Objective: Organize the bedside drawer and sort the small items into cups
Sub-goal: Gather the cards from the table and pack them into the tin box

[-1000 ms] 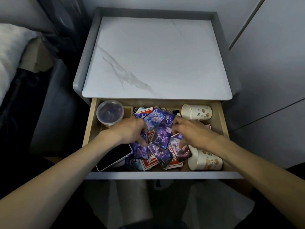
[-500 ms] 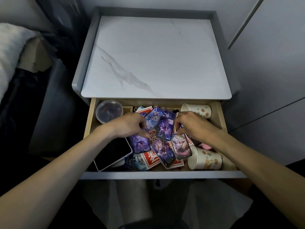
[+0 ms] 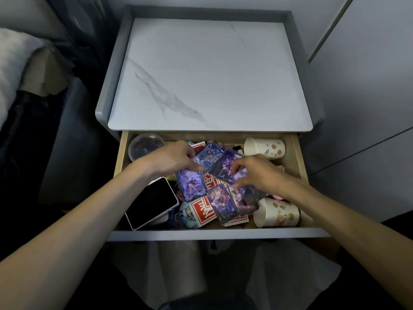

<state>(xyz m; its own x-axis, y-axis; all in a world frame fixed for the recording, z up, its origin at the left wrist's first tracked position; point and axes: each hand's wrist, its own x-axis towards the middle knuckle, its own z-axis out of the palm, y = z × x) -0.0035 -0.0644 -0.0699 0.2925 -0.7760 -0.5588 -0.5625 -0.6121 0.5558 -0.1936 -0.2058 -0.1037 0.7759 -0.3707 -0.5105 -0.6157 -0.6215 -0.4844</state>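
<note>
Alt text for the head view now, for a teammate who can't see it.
The left hand and right hand reach into the open drawer, touching a jumbled pile of purple picture cards and red-backed playing cards. Two paper cups lie on their sides at its right; a dark-screened phone and a clear round tub sit at its left.

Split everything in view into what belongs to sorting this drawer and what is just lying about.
Job: drawer, picture cards, red-backed cards, rear paper cup, front paper cup, clear round tub, phone.
Lying about: marble nightstand top, white bedding, grey cabinet doors.
</note>
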